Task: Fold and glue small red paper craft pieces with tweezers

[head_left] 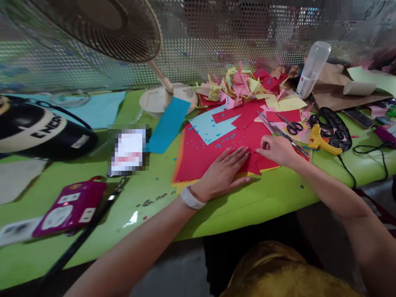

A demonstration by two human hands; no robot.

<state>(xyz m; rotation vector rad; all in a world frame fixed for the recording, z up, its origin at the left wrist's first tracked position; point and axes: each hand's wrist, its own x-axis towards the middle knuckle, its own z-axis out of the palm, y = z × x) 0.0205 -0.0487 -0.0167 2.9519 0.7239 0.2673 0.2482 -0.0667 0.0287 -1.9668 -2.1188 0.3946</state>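
Note:
My left hand [227,171] lies flat with its fingers stretched over a small red paper piece [254,165], whose pointed corner shows past the fingers. To its right, my right hand [276,152] is closed, thumb and finger pinched at the far edge of that piece; the exact grip is partly hidden. Beneath both is a large red sheet [194,161] with orange and yellow sheets under it. On the red sheet rest a light blue sheet [210,128], red paper strips [244,119] and tiny blue paper bits. Scissors with orange handles [298,149] lie beside my right wrist.
Black scissors [292,126], a yellow glue gun [324,142] and a black palette [340,128] are at right. Behind are paper scraps [239,86], a clear bottle [314,68] and a fan [123,29]. A blue strip [170,126], purple pouch [71,206] and black bottle [46,132] lie left.

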